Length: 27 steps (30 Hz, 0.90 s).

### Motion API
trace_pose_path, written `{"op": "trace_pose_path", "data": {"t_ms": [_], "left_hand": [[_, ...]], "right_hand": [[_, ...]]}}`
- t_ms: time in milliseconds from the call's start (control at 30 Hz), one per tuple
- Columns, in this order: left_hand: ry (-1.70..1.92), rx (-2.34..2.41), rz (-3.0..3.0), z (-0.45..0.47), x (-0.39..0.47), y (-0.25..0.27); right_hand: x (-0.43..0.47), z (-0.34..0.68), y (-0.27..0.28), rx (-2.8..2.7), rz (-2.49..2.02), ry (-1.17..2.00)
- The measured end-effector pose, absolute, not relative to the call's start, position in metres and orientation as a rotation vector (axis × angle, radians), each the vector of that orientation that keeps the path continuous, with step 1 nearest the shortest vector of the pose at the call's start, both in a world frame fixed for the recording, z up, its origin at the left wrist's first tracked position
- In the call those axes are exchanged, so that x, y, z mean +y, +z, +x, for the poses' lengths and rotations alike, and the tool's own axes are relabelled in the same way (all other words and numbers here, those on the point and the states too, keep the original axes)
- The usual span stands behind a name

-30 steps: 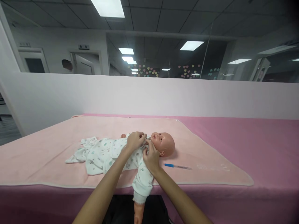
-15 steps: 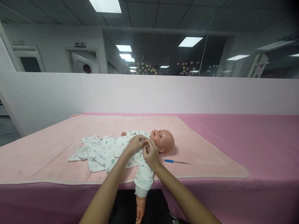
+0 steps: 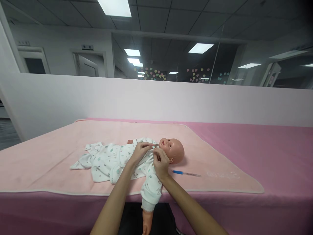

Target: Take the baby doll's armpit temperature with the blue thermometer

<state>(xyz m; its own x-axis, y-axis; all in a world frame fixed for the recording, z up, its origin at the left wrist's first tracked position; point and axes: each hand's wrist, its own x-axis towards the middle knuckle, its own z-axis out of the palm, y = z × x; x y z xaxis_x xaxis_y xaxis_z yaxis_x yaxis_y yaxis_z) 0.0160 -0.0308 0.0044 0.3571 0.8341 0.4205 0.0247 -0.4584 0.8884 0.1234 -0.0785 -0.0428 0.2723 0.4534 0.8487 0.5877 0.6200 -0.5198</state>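
A baby doll (image 3: 174, 150) lies on its back, its head to the right, in a white romper (image 3: 105, 163) with a small green and grey print. My left hand (image 3: 141, 152) is closed at the romper's neckline, its fingertips pinching the cloth below the doll's chin. Right beside it, my right hand (image 3: 161, 162) has thumb and forefinger pressed together on the same neckline. Between the fingertips, the small piece of collar is mostly hidden. The near sleeve (image 3: 151, 189) hangs over the table edge with the doll's arm (image 3: 147, 220) sticking out.
A blue-capped clear stick, perhaps a thermometer or pen (image 3: 187, 173), lies near the doll's head. Beneath is a peach blanket (image 3: 49, 156) on a pink-covered table (image 3: 281, 156). A white partition (image 3: 156, 101) stands behind.
My two hands have shifted slightly at the neckline, with the right fingertips changing their pinch. The whole view has tilted a little. A person's head in the far doorway is gone from sight.
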Motion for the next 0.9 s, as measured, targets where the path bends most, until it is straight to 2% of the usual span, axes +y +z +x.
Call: {"op": "trace_pose_path", "data": {"t_ms": [467,733,900], "left_hand": [[1.142,0.726,1.69,0.013,-0.028,0.003],[0.989,0.704,1.873,0.004,-0.033,0.007],[1.086,0.85,2.003,0.008,-0.036,0.002]], "right_hand": [[-0.069,0.124,-0.046,-1.364,-0.927,-0.145],[-0.071,0.124,-0.043,-1.333,-0.975,-0.093],[-0.07,0.125,-0.044,-1.328,-1.031,-0.04]]}}
